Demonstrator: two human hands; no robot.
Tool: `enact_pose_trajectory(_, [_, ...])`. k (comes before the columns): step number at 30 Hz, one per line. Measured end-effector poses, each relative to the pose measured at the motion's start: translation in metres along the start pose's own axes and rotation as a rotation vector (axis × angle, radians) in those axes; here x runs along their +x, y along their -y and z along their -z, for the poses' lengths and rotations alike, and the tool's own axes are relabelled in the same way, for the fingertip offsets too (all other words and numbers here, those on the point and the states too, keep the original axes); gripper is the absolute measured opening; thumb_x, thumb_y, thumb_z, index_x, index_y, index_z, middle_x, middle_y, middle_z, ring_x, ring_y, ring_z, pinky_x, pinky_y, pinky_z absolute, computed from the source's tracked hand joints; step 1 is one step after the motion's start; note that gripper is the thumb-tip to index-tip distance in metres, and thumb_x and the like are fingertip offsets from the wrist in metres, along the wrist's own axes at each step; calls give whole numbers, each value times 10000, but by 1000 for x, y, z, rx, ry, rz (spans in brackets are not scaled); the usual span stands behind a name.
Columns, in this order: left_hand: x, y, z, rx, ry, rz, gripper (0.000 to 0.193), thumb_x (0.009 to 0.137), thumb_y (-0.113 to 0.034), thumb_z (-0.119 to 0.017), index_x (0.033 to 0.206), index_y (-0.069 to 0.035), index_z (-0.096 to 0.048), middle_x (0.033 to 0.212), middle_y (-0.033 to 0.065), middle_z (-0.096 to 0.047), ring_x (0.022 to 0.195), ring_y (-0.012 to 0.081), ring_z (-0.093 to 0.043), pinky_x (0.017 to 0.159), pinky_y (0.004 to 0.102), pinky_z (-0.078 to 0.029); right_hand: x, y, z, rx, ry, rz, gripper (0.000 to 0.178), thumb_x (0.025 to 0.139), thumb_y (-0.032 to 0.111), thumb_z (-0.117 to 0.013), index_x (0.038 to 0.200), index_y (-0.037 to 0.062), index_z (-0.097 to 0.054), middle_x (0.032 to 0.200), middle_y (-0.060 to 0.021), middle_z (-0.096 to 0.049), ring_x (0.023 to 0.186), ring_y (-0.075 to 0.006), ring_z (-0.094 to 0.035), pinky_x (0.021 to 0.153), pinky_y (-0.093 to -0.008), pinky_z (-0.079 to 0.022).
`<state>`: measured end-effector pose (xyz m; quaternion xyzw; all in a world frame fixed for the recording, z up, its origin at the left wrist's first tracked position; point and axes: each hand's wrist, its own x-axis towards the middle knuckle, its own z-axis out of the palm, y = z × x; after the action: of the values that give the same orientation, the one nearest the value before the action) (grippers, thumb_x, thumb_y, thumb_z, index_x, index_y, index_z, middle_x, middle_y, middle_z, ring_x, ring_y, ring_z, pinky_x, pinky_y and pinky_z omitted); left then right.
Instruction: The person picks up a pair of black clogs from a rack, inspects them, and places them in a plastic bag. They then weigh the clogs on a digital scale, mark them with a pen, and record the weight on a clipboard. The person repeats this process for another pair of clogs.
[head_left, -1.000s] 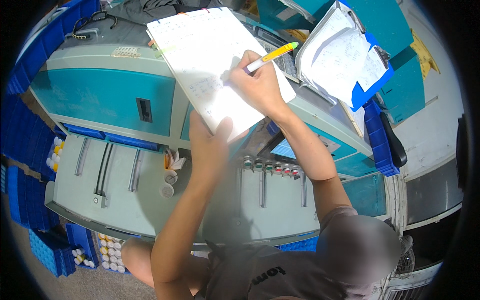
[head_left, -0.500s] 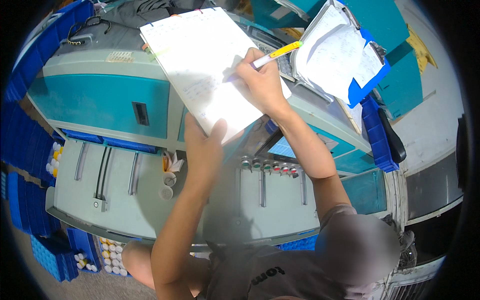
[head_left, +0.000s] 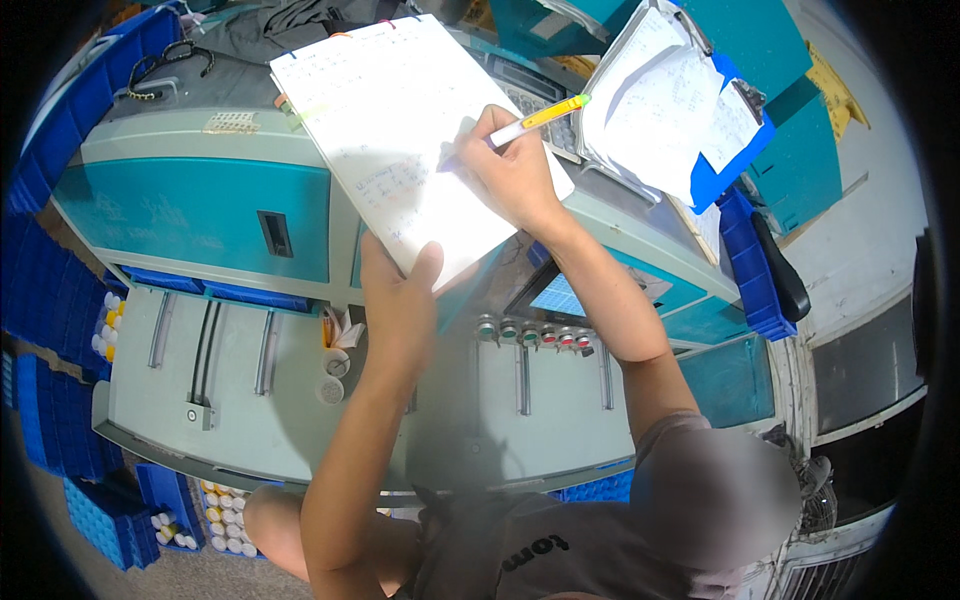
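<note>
A white notebook (head_left: 400, 110) with handwriting on its open page lies tilted in front of me. My left hand (head_left: 398, 290) grips its lower corner, thumb on top of the page and the other fingers hidden beneath. Over the page's right side, my right hand (head_left: 510, 170) pinches a white and yellow pen (head_left: 540, 117) with a green end. The pen's tip points down to the left at the paper, near the written lines; whether it touches I cannot tell.
Right of the notebook lie papers on a clipboard (head_left: 660, 120) and a blue bin (head_left: 750, 265). Below are a screen (head_left: 562, 297), a row of round buttons (head_left: 535, 334) and small cups (head_left: 330, 388) on the grey machine. Blue crates (head_left: 60, 410) stand at left.
The notebook and both hands appear slightly further left in the picture. My right hand with the pen has moved a little left and down along the page.
</note>
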<state>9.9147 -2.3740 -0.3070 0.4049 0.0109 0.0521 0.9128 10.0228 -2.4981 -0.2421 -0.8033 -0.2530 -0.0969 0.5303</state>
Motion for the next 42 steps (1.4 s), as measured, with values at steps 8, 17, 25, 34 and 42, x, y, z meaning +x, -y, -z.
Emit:
enact_pose_trajectory(8, [0,0,1,-7,-3,0,463,924,31,-513,1338,85,-314,1292,227,-480,1134,314,-607,914,416,-600,2,-6,-2,-44,20,62,184,878,172,-669,832,40,-550,659,-50,-638,569,-56,-561,514,-212,-418])
enact_pose_trajectory(17, [1,2,1,-11,-16,-6,426,956,-28,-549,1314,80,-344,1297,239,-516,1157,340,-605,939,488,-589,17,14,16,-572,-284,531,238,961,79,-549,1199,69,-560,1028,-94,-706,818,-263,-665,741,-349,-511])
enact_pose_trajectory(25, [3,7,2,-8,-22,-57,441,942,23,-523,1334,88,-332,1287,242,-514,1141,334,-610,912,449,-594,-31,41,30,-858,-44,513,190,812,112,-750,984,68,-682,930,-115,-707,775,-304,-692,659,-365,-544])
enact_pose_trajectory(34, [1,1,-2,-26,-33,-10,430,941,32,-509,1330,89,-335,1280,243,-518,1133,330,-614,904,440,-598,-38,29,8,-696,-38,689,157,778,-17,-743,915,29,-683,913,-100,-706,790,-254,-691,671,-308,-548])
enact_pose_trajectory(42, [0,-2,-5,-8,-57,-2,451,954,38,-494,1364,90,-313,1281,258,-525,1147,335,-613,911,440,-604,-46,31,7,-760,18,750,237,764,-81,-697,976,23,-708,950,-138,-704,839,-280,-702,707,-319,-567])
